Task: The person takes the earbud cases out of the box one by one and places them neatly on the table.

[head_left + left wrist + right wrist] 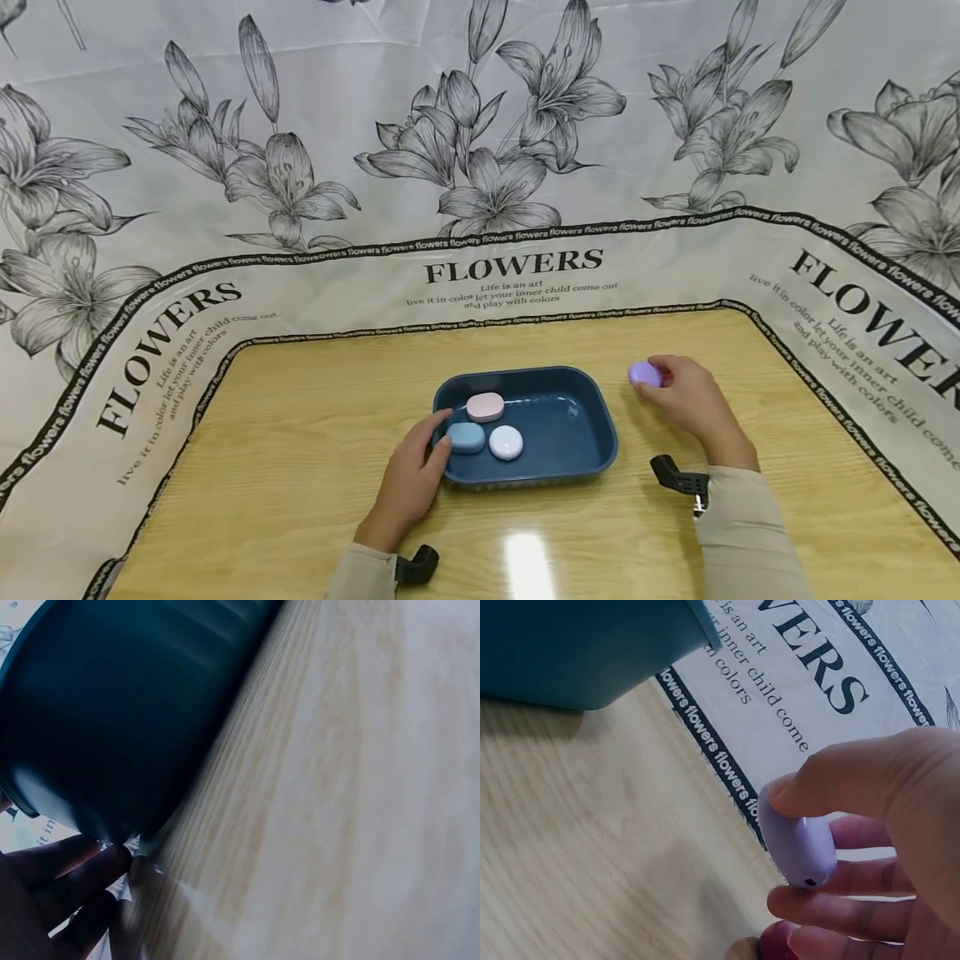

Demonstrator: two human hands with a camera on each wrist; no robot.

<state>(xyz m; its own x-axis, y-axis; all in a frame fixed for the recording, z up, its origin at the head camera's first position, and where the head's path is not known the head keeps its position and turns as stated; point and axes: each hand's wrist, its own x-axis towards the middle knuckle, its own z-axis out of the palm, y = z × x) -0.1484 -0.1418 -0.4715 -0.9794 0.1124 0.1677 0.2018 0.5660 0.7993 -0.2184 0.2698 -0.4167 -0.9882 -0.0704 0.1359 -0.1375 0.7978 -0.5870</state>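
A dark blue basin point(551, 475) stands on the table with a pink oval piece point(485, 407), a light blue oval piece point(467, 438) and a white round piece point(506, 442) at its left end. My left hand point(411, 475) holds the basin's left end, thumb and forefinger at the rim, the other fingers point(82, 889) along the outer wall. Right of the basin, my right hand point(693, 400) pinches a smooth, rounded purple case point(799, 844) with a small dark slot. A red rounded thing point(778, 941) shows by the lower fingers, partly hidden.
The wood-grain table point(300, 417) is bordered at back and sides by a white cloth point(337, 292) printed with flowers and lettering. Black straps point(678, 479) sit at both wrists. Light glares off the table's front.
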